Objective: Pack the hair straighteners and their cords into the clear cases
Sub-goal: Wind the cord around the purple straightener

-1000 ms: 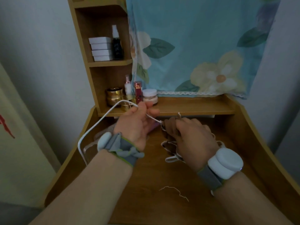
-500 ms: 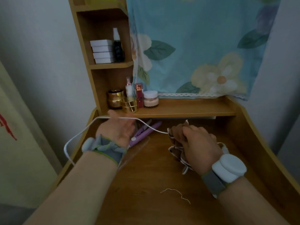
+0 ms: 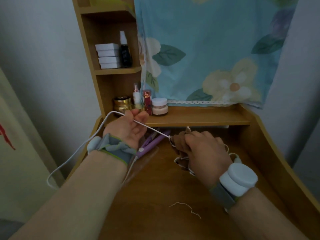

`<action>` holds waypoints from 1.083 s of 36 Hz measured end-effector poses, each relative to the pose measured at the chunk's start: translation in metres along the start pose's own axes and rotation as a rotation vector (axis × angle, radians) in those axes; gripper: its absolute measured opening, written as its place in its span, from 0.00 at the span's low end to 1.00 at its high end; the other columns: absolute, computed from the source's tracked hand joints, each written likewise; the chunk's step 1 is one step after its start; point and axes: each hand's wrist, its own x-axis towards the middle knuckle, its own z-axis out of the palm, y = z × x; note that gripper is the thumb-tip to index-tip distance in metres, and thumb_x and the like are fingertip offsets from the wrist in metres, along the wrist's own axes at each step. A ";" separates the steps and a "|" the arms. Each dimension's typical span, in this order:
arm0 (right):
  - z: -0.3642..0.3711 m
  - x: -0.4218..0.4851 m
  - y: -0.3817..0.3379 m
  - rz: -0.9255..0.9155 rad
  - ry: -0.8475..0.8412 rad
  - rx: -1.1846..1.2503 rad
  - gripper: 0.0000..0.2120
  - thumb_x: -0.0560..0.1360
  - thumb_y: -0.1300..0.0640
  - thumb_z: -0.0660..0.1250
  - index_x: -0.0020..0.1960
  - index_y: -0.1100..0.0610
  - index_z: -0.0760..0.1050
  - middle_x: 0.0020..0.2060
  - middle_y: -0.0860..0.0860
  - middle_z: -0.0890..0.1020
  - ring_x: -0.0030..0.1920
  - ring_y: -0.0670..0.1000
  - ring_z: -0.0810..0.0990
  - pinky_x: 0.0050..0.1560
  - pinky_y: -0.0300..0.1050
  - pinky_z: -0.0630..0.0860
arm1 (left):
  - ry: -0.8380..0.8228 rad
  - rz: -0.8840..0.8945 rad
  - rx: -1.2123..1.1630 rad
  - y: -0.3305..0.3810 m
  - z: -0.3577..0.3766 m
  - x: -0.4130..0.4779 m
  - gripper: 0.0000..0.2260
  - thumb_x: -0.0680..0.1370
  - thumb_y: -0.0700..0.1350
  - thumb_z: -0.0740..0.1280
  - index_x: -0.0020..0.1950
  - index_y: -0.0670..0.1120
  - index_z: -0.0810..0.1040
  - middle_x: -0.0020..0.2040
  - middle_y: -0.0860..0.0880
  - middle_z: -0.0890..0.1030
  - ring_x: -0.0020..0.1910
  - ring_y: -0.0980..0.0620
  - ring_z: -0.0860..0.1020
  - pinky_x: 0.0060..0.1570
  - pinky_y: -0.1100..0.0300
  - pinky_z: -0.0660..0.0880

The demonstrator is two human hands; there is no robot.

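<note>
My left hand (image 3: 129, 128) pinches a white cord (image 3: 81, 149) that loops off the desk's left edge and runs taut to my right hand (image 3: 206, 149). My right hand grips a brown straightener (image 3: 179, 142) with coils of white cord wound around it. A purple straightener (image 3: 152, 142) lies on the desk between my hands, partly hidden by my left wrist. It rests on a clear case (image 3: 143, 163), which is hard to make out.
A loose bit of white thread (image 3: 186, 207) lies on the wooden desk (image 3: 155, 196) near me. The back shelf (image 3: 199, 116) holds jars and cosmetics (image 3: 157, 106); white boxes and a spray bottle stand higher up. A floral cloth hangs behind.
My left hand has swung up and right with the cord, back toward the shelf, pulling the cord taut toward my right hand. My right hand has barely moved.
</note>
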 end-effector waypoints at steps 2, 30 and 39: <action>0.002 -0.002 0.002 0.007 -0.012 -0.014 0.17 0.77 0.56 0.61 0.64 0.45 0.66 0.60 0.45 0.71 0.61 0.50 0.66 0.62 0.50 0.64 | 0.029 0.000 -0.021 0.005 -0.007 0.003 0.14 0.84 0.50 0.50 0.44 0.50 0.71 0.27 0.56 0.81 0.39 0.56 0.78 0.52 0.56 0.70; 0.004 0.005 0.006 0.039 -0.002 0.037 0.17 0.77 0.57 0.62 0.65 0.46 0.66 0.62 0.46 0.70 0.62 0.50 0.67 0.63 0.50 0.64 | -0.041 -0.043 0.085 -0.012 0.020 -0.018 0.14 0.84 0.49 0.53 0.45 0.47 0.74 0.34 0.51 0.83 0.44 0.53 0.80 0.57 0.55 0.70; 0.018 0.003 0.018 0.118 -0.061 0.008 0.21 0.76 0.55 0.64 0.68 0.47 0.64 0.65 0.47 0.68 0.65 0.51 0.65 0.65 0.51 0.65 | 0.019 -0.084 -0.056 -0.011 -0.003 -0.006 0.14 0.83 0.50 0.52 0.49 0.47 0.74 0.49 0.49 0.80 0.50 0.51 0.78 0.59 0.54 0.71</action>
